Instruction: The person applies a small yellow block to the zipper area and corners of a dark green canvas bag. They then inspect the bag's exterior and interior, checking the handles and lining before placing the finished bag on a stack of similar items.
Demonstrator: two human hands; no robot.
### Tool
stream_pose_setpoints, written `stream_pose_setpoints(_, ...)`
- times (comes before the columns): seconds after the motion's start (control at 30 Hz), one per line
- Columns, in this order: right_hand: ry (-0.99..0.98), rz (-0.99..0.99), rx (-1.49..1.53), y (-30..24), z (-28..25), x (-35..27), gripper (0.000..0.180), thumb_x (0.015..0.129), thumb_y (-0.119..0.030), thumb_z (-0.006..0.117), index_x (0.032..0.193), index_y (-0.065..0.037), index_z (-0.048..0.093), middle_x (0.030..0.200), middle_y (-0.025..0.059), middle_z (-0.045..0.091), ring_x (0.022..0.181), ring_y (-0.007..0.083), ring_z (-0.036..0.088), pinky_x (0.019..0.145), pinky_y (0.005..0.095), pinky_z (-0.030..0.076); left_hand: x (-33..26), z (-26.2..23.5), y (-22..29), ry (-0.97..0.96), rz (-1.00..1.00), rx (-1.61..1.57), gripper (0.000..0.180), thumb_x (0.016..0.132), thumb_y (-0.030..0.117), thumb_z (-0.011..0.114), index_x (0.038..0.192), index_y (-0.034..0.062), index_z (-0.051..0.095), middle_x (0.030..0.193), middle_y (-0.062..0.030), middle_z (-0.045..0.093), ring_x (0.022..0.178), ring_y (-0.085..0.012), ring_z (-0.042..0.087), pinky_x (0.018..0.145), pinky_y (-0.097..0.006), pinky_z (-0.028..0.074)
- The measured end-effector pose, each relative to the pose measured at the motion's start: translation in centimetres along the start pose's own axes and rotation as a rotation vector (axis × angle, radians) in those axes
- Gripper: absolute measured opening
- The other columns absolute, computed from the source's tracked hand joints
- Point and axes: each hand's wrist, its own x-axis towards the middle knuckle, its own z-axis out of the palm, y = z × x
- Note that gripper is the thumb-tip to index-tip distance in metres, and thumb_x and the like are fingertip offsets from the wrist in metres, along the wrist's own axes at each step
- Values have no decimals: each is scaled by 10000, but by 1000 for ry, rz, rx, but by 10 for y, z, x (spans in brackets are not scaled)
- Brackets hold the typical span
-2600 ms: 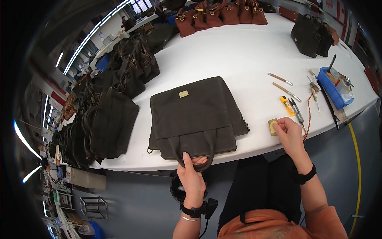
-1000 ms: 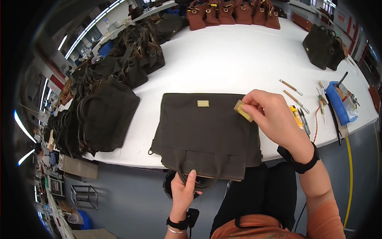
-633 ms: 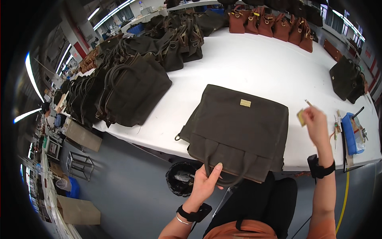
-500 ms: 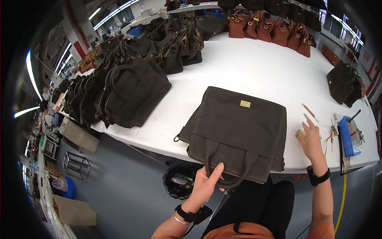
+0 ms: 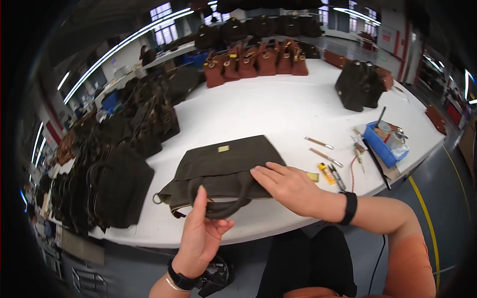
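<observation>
1. Well, right of the right hand [image 5: 288, 186], a blue tray [image 5: 378, 145] is holding clear plastic [image 5: 399, 151].
2. Beyond the left hand [image 5: 201, 238], one dark bag [image 5: 218, 164] is lying long-side across, handles [image 5: 244, 188] pointing handward.
3. The right is resting outstretched on it; whether the left is gripping, I cannot tell.
4. Beyond the right, two brown-handled tools [image 5: 325, 156] are lying.

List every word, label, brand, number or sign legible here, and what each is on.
No text can be read.
Pale tag on the dark handbag: too small to read.
Yellow piece beside the right hand: nothing legible.
Yellow lighter on the table: any marking is too small.
Red-and-white sign on the far wall: too small and blurred.
</observation>
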Motion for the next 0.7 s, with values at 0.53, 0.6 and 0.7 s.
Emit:
stream_pose_setpoints(0.53,82,67,171,115,7,66,421,789,-54,720,1196,-112,628,1176,88,649,1111,304,607,899,405,518,75,35,63,88,990,1748,263,802,232,801,881,-1,708,764,-155,591,728,-359,597,638,-418,453)
stream_pose_setpoints(0.6,155,249,86,102,10,64,641,802,-81,756,1381,-53,483,1422,222,462,1307,411,439,1072,461,407,97,30,69,152,1035,1657,377,869,317,736,750,-36,680,654,-192,546,588,-404,560,554,-446,428)
stream_pose_setpoints(0.7,267,188,161,70,-13,49,652,824,-137,756,1375,25,448,1415,257,439,1312,427,422,1080,476,389,122,42,80,258,920,1416,501,925,385,678,735,-75,619,540,-209,493,464,-297,413,514,-403,405)
